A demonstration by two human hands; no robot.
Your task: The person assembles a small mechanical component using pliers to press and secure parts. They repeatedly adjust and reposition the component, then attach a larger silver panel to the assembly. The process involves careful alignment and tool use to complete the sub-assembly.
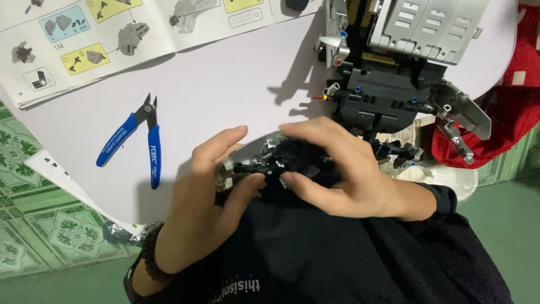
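Small black-and-silver brick assembly [275,160] being pinched between both hands just nearer the body than the large grey-and-black brick model [394,67], over the near edge of the pale table [225,90]. Left hand [211,191] closing round its left end, thumb pressing up from below, fingers curling over the silver shell. Right hand [343,174] covering its right half, fingertips bearing down on top, thumb meeting the black pins underneath. Likely feeling light and rigid, yet prone to popping apart at the pin joints; probably best gripping by the solid black core rather than by the thin silver panel or the protruding pins. Blue-handled flush cutters [138,138] lying well left of the model, jaws pointing away from the body. Open instruction booklet [84,39] spreading farther left of the model, beyond the cutters. Red cloth [512,107] bunching just right of the model.
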